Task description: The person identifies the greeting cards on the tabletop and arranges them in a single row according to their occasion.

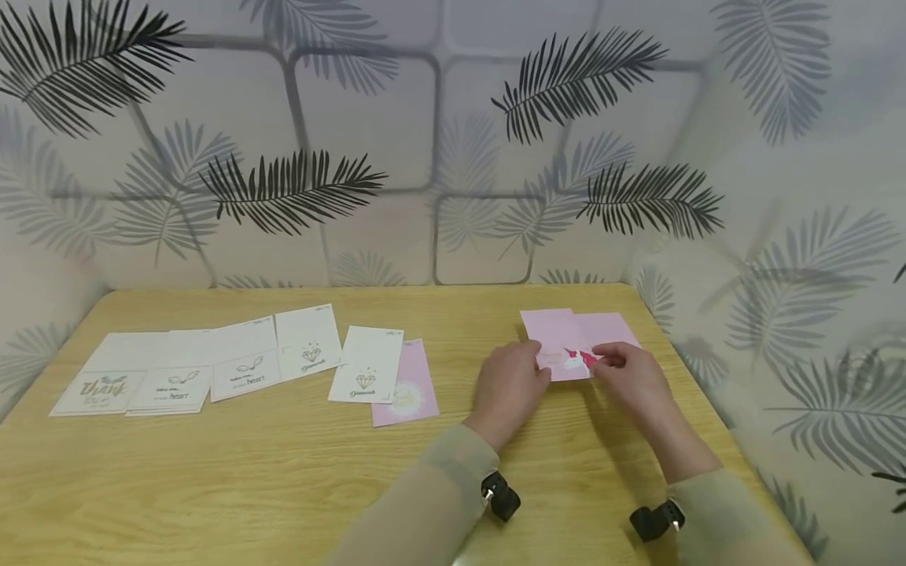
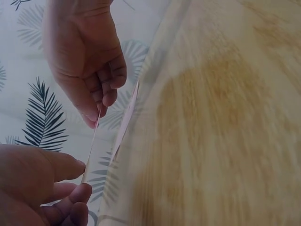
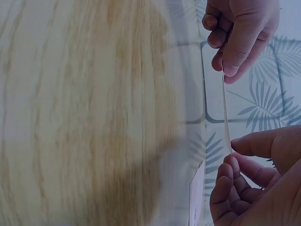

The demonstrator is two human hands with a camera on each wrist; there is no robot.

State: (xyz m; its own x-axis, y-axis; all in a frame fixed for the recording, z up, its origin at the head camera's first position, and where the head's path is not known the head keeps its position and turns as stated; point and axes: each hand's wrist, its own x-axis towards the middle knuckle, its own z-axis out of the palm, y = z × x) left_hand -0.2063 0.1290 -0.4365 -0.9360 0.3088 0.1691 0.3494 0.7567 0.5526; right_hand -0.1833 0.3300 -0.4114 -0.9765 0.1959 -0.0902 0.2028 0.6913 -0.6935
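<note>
Both hands hold one pink card (image 1: 559,334) with a white and magenta print, at the right side of the table. My left hand (image 1: 511,385) pinches its left edge, and my right hand (image 1: 633,381) pinches the lower right. In the left wrist view the card (image 2: 91,148) appears edge-on between the left hand (image 2: 37,186) and the right hand (image 2: 87,52), raised off the tabletop. The right wrist view also has the card (image 3: 226,110) upright between the fingertips. Another pink card (image 1: 610,327) lies just behind it, partly covered.
On the left, white cards lie in an overlapping row: thank-you card (image 1: 99,391), wing-print cards (image 1: 244,373) and a diamond-print card (image 1: 308,338). A second diamond card (image 1: 364,365) overlaps a pink card (image 1: 418,385). Leaf-patterned wall (image 1: 481,157) borders the wooden table (image 1: 283,472).
</note>
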